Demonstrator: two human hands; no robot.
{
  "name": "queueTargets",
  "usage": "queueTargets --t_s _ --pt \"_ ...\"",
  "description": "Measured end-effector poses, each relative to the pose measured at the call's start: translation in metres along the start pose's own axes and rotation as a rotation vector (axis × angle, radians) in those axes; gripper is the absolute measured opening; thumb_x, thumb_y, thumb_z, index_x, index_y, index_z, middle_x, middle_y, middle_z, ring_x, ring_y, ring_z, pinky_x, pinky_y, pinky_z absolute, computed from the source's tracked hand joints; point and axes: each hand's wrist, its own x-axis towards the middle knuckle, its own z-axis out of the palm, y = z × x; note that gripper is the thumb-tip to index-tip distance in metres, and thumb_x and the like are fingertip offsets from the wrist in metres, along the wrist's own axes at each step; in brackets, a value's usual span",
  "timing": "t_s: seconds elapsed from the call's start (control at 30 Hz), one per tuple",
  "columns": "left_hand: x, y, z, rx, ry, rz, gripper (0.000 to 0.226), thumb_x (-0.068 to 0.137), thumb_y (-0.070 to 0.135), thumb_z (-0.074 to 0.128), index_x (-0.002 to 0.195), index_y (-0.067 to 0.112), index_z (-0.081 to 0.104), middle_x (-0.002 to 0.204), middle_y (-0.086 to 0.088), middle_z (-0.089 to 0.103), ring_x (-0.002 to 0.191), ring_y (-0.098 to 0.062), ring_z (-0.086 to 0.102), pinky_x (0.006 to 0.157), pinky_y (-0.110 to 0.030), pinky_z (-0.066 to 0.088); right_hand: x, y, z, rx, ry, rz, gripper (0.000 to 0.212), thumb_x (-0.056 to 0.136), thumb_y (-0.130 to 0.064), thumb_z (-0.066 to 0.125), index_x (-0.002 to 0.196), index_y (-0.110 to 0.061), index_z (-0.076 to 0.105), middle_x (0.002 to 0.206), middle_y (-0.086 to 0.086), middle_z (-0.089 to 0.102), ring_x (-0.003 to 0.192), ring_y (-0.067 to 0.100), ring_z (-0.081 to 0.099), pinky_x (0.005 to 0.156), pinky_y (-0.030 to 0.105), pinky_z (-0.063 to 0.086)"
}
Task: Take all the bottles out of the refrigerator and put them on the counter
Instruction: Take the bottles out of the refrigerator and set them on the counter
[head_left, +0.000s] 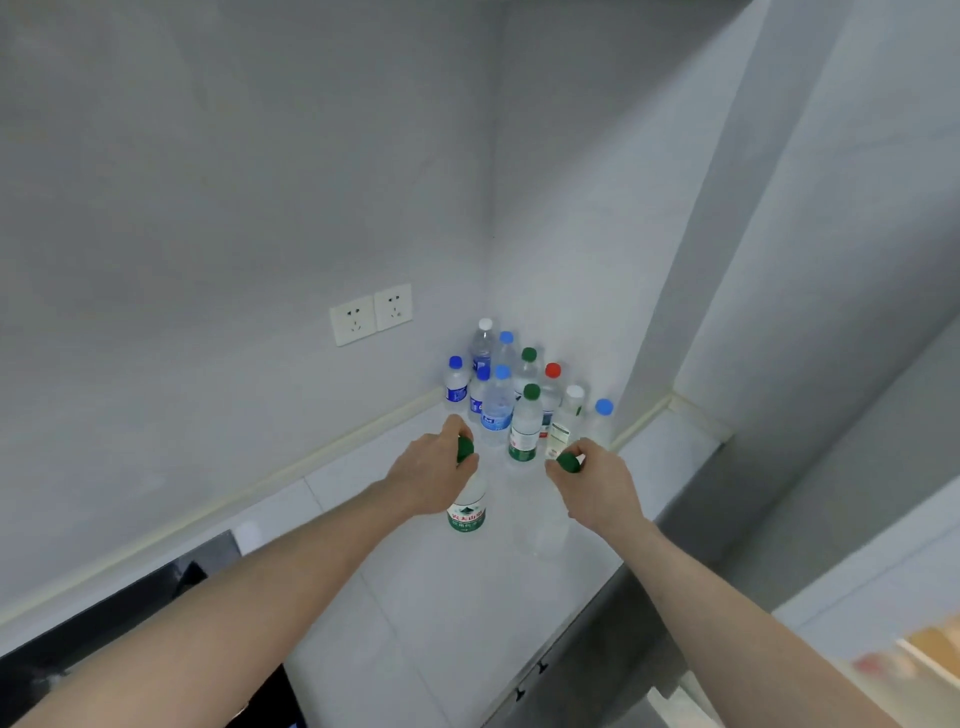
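My left hand (434, 475) grips the green cap and neck of a clear bottle with a green label (467, 512), upright over the white counter (441, 613). My right hand (592, 483) grips the green cap of a second clear bottle (548, 530), whose faint body hangs below my fingers and carries no label that I can see. Whether either bottle's base touches the counter is unclear. Just beyond both hands, several water bottles (511, 400) with blue, green, red and white caps stand clustered in the counter's back corner.
Two white wall sockets (371, 314) sit on the grey wall left of the cluster. A black cooktop (130, 613) lies at the counter's left. The counter's front edge (587, 597) runs down to the right, with dark cabinet fronts below it.
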Motion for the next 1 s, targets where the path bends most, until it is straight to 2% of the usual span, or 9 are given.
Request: queueTargets --t_s 0.2,0.37,0.43,0.57,0.7,0.87,1.0 --pt "0.071 0.031 0.04 0.054 -0.099 0.0 0.025 0.103 0.039 0.045 0.12 0.022 0.038 0.09 -0.007 0.06 0.082 -0.03 0.06 0.071 -0.042 0.05 0.058 0.029 -0.01 -0.103 0.022 0.04 0.017 0.09 -0.039 0.06 0.092 -0.022 0.059 0.082 -0.002 0.064 0.078 0.023 0.064 0.07 0.036 0.055" --pt "0.121 0.05 0.067 0.098 -0.163 0.036 0.024 0.104 0.035 0.045 0.121 0.019 0.039 0.093 -0.006 0.06 0.082 -0.029 0.059 0.07 -0.04 0.049 0.094 0.046 -0.012 -0.117 0.028 0.103 0.016 0.091 -0.036 0.061 0.093 -0.02 0.058 0.085 -0.001 0.064 0.079 0.021 0.062 0.072 0.037 0.054" --pt "0.14 0.055 0.075 0.106 -0.186 0.049 0.024 0.104 0.034 0.046 0.12 0.017 0.04 0.098 -0.008 0.064 0.085 -0.03 0.061 0.074 -0.044 0.053 0.107 0.052 -0.013 -0.115 0.033 0.121 0.016 0.092 -0.036 0.06 0.092 -0.021 0.058 0.085 -0.001 0.064 0.078 0.02 0.062 0.073 0.038 0.055" --pt "0.165 0.062 0.087 0.12 -0.219 0.068 0.024 0.104 0.034 0.046 0.12 0.017 0.039 0.096 -0.011 0.064 0.086 -0.031 0.063 0.079 -0.049 0.055 0.121 0.055 -0.013 -0.115 0.034 0.154 0.016 0.093 -0.035 0.06 0.091 -0.02 0.057 0.083 -0.002 0.062 0.078 0.02 0.06 0.064 0.032 0.048" --pt "0.188 0.066 0.098 0.138 -0.231 0.085 0.021 0.104 0.031 0.046 0.117 0.016 0.038 0.087 -0.009 0.06 0.082 -0.032 0.061 0.068 -0.042 0.049 0.136 0.059 -0.013 -0.106 0.04 0.185 0.015 0.093 -0.034 0.06 0.089 -0.02 0.055 0.081 -0.003 0.059 0.075 0.02 0.057 0.058 0.029 0.04" --pt "0.204 0.069 0.106 0.164 -0.244 0.088 0.021 0.104 0.031 0.046 0.117 0.018 0.037 0.078 -0.004 0.053 0.079 -0.03 0.06 0.069 -0.044 0.051 0.149 0.062 -0.007 -0.085 0.045 0.197 0.02 0.092 -0.038 0.061 0.091 -0.019 0.058 0.083 -0.001 0.062 0.076 0.02 0.061 0.061 0.031 0.046" --pt "0.213 0.07 0.113 0.191 -0.261 0.101 0.022 0.104 0.033 0.045 0.118 0.018 0.037 0.088 -0.009 0.06 0.082 -0.032 0.062 0.074 -0.049 0.055 0.155 0.066 -0.003 -0.091 0.034 0.202 0.022 0.093 -0.04 0.062 0.093 -0.018 0.058 0.083 -0.003 0.061 0.078 0.021 0.061 0.063 0.031 0.046"
